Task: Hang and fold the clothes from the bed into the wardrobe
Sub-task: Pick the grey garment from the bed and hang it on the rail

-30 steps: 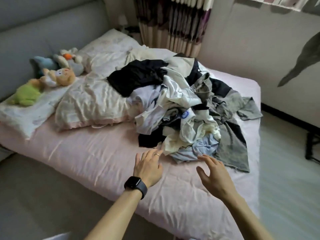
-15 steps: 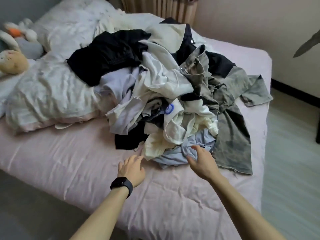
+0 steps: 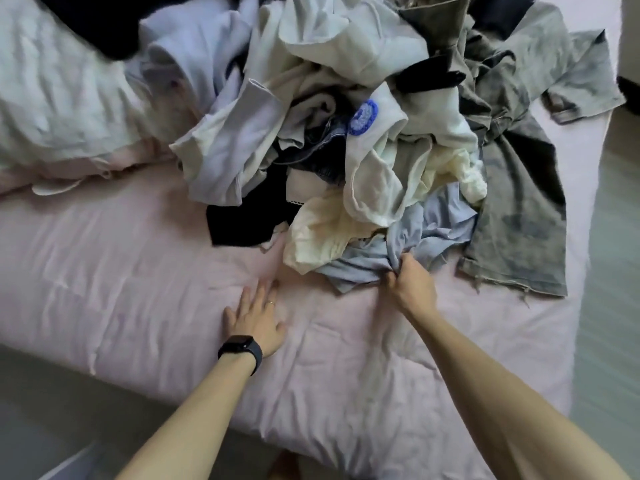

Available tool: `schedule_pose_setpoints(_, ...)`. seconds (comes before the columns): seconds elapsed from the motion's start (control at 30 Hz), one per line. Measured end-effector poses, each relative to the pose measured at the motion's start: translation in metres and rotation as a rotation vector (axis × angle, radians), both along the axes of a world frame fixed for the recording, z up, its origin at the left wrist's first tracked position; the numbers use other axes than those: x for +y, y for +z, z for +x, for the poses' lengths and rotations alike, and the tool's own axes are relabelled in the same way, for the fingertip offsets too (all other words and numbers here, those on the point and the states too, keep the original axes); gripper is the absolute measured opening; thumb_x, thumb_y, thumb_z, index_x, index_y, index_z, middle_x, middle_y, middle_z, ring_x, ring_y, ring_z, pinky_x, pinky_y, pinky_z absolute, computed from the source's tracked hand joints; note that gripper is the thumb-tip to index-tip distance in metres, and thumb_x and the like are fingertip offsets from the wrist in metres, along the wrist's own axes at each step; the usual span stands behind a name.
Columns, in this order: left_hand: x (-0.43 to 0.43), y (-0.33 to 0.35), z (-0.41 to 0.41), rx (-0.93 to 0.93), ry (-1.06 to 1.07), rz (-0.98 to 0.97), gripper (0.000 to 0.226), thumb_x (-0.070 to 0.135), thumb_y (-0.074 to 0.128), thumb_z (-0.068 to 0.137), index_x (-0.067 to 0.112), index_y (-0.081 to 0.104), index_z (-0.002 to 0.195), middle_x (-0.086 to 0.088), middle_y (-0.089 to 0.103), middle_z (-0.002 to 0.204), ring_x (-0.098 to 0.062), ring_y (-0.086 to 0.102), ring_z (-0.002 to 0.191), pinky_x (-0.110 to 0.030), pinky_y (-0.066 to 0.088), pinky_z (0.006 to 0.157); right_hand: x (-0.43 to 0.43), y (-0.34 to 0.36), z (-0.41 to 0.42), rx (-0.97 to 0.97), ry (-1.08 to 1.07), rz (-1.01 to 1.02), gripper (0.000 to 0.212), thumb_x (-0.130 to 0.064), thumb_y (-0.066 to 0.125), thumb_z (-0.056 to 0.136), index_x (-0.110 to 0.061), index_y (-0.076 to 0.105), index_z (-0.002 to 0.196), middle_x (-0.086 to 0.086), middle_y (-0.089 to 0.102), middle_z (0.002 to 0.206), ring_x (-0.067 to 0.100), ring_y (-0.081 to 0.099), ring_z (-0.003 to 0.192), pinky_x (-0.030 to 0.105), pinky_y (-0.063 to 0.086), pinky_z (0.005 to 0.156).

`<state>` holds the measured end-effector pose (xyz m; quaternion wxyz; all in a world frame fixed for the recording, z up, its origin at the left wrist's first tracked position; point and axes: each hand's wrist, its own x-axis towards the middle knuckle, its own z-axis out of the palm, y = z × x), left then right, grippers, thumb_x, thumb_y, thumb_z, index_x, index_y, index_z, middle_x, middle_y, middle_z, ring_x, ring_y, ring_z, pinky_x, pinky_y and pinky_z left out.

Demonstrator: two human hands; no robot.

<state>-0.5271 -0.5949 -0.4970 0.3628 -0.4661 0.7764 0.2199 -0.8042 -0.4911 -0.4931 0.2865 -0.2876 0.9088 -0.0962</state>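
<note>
Clothes pile sits on the bed, heaped across the far half of the pink sheet. Right hand is at the near edge of the pile, fingers curled and pinching a bunched fold of a light blue shirt. The shirt lies partly under a cream garment and beside a grey faded shirt.

Left hand is palm down on the sheet, fingers straight and slightly spread, holding nothing, near the cream garment but apart from it. Black watch on the left wrist, ring on one finger. Rumpled white quilt lies left of the pile.
</note>
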Motion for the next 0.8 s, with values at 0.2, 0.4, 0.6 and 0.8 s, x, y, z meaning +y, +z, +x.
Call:
schedule_pose_setpoints(0.2,-0.007,0.063,0.004,-0.012,0.008,0.128,0.065,0.038,0.042,0.097,0.026,0.021,0.158,0.002,0.025,0.162,-0.026,0.031,0.143,-0.046,0.027,0.111,0.042,0.064,0.041,-0.045,0.231,0.169,0.030,-0.045,0.055,0.094,-0.017,0.046,0.086,0.019,0.069,0.099,0.039,0.064,0.096,0.038,0.041,0.069)
schedule_pose_setpoints(0.4,-0.005,0.169,-0.002,0.233,0.049,0.104,0.075,0.032,0.054,0.090,0.028,0.022,0.157,-0.004,0.040,0.154,-0.030,0.043,0.136,-0.043,0.043,0.105,0.067,0.177,0.090,-0.248,0.171,0.058,0.037,-0.048,0.064,0.083,-0.019,0.045,0.069,-0.002,0.055,0.066,0.027,0.056,0.072,0.035,0.034,0.060)
schedule_pose_setpoints(0.6,0.027,0.277,0.007,0.587,-0.134,0.132,0.092,0.044,0.073,0.069,0.045,0.030,0.150,0.008,0.038,0.152,-0.019,0.040,0.135,-0.041,0.044,0.105,0.075,0.304,0.105,-0.385,0.182,-0.180,0.035,-0.044,0.073,0.084,-0.020,0.054,0.067,-0.009,0.050,0.058,0.006,0.043,0.054,0.026,0.034,0.053)
schedule_pose_setpoints(0.8,0.040,0.341,0.027,0.760,-0.026,0.073,0.013,0.034,0.060,0.089,0.022,0.059,0.093,-0.001,0.064,0.095,-0.027,0.059,0.100,-0.042,0.049,0.084,0.084,0.380,0.100,-0.382,0.077,-0.416,0.032,-0.044,0.075,0.086,-0.013,0.070,0.085,-0.007,0.060,0.067,0.007,0.053,0.061,0.026,0.043,0.057)
